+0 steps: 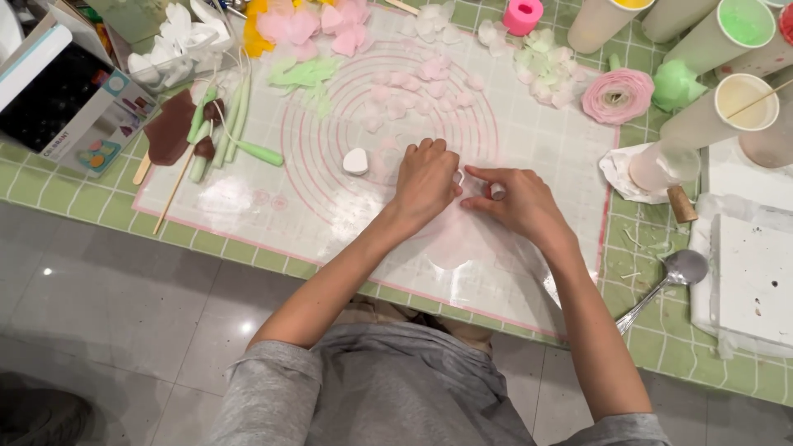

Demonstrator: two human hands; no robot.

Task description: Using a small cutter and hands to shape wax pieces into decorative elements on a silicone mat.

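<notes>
My left hand [425,180] rests knuckles-up on a translucent work mat [248,206] printed with pink circles, fingers curled over a thin pale pink sheet [458,239] of soft paste. My right hand [516,198] lies beside it, thumb and forefinger pinching a small white cutter [496,192] against the sheet. The two hands nearly touch. A white heart-shaped cutter [356,161] lies just left of my left hand. Several pale pink cut petals [413,91] are spread over the mat's circles farther back.
A finished pink ruffled flower [618,95] sits at the mat's right edge, green stems [239,136] and a brown piece [171,128] at the left. Tall cups [727,107], a metal spoon [673,277], a white foam block [756,281] and a box [66,99] surround the mat.
</notes>
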